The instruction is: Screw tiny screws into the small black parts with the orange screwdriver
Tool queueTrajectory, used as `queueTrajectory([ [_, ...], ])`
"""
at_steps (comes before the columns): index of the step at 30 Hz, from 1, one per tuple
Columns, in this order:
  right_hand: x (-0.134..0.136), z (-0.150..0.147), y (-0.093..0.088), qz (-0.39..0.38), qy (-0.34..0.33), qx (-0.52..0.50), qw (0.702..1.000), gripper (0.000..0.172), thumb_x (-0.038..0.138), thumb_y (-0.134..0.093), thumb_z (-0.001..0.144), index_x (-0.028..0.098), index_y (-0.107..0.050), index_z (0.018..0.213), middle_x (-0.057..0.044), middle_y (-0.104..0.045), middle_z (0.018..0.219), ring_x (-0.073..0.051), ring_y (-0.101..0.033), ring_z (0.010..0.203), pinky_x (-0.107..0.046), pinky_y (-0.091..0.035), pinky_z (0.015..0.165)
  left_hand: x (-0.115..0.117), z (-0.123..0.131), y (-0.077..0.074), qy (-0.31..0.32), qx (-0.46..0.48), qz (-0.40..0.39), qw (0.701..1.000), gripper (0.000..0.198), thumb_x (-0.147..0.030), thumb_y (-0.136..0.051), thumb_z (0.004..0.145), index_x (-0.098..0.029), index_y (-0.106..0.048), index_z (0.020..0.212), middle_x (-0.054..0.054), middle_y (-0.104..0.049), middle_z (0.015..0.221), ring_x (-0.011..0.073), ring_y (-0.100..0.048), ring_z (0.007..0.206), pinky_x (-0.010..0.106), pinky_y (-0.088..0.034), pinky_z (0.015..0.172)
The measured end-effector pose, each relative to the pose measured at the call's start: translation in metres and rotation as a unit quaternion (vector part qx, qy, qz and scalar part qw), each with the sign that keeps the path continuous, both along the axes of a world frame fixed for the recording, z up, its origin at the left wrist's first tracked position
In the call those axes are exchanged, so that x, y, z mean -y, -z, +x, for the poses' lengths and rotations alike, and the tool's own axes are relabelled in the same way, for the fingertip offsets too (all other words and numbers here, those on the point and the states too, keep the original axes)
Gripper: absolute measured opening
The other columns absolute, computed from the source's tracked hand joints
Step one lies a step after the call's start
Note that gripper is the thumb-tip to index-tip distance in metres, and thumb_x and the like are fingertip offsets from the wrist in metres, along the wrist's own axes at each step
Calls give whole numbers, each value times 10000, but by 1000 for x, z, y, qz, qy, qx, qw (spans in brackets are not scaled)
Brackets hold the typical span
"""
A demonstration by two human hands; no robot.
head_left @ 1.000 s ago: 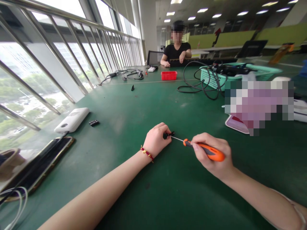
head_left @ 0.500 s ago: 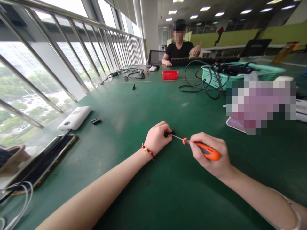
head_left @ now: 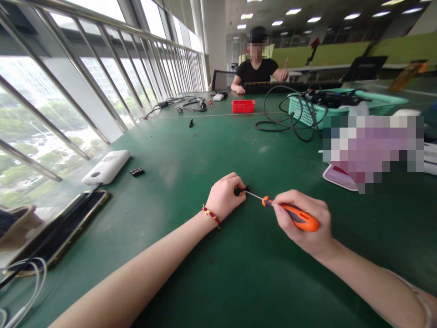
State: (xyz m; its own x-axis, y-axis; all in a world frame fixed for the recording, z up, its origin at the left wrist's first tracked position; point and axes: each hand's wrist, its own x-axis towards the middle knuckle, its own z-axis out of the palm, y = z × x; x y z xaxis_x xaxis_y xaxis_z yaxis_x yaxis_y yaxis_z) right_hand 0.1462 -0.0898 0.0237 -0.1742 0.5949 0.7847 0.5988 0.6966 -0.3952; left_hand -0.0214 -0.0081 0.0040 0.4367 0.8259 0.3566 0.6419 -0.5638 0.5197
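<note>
My left hand [head_left: 226, 195], with a red beaded bracelet at the wrist, is closed on a small black part [head_left: 241, 189] near the middle of the green table [head_left: 191, 273]. Fingers cover much of that part, and its exact kind is not clear. My right hand [head_left: 305, 223] grips a screwdriver [head_left: 298, 217] by its orange and grey handle. The thin metal shaft points left, and its tip meets or nearly meets the black part; whether it touches cannot be made out.
At left lie a white power bank [head_left: 107, 166], a phone [head_left: 64, 232] and a small black block [head_left: 137, 172]. Farther back are a tiny black piece [head_left: 191, 123], a red tray [head_left: 243, 106], cables and a teal basket [head_left: 300, 110]. A person [head_left: 256, 68] sits opposite.
My right hand and the screwdriver have shifted slightly right, with the shaft still at the black part. My left hand keeps its hold. Across the table, the person's raised hand has lowered.
</note>
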Motion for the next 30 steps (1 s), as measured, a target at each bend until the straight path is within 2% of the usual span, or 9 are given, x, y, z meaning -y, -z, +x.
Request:
queueTrajectory([
  [10, -2, -1, 2, -22, -9, 4, 1000, 75, 121, -539, 767, 186, -516, 738, 22, -572, 627, -74, -513, 515, -201, -427, 519, 0, -1, 0, 0, -1, -1, 1000, 62, -111, -563, 649, -170, -546, 654, 6, -611, 808, 147, -583, 743, 252, -472, 688],
  [21, 1, 0, 0, -1, -4, 9, 1000, 76, 125, -532, 768, 192, -514, 739, 22, -579, 626, -82, -511, 514, -208, -428, 513, 0, 0, -1, -1, -4, -5, 1000, 59, -115, -564, 650, -172, -554, 662, 5, -615, 813, 148, -583, 745, 255, -470, 690],
  [27, 0, 0, 1, -27, -4, 1, 1000, 71, 134, -541, 763, 193, -520, 728, 27, -582, 632, -80, -524, 507, -203, -435, 514, 0, -1, 0, -1, -2, -3, 1000, 61, -113, -563, 650, -172, -549, 656, 3, -614, 810, 146, -584, 746, 250, -470, 690],
  [30, -1, -1, 5, -41, -1, -33, 999, 142, 127, -584, 726, 197, -528, 836, 31, -563, 651, -85, -529, 520, -205, -448, 519, 0, -1, 1, 0, -2, -3, 1000, 66, -109, -563, 648, -172, -551, 658, 1, -613, 807, 143, -583, 743, 247, -470, 687],
])
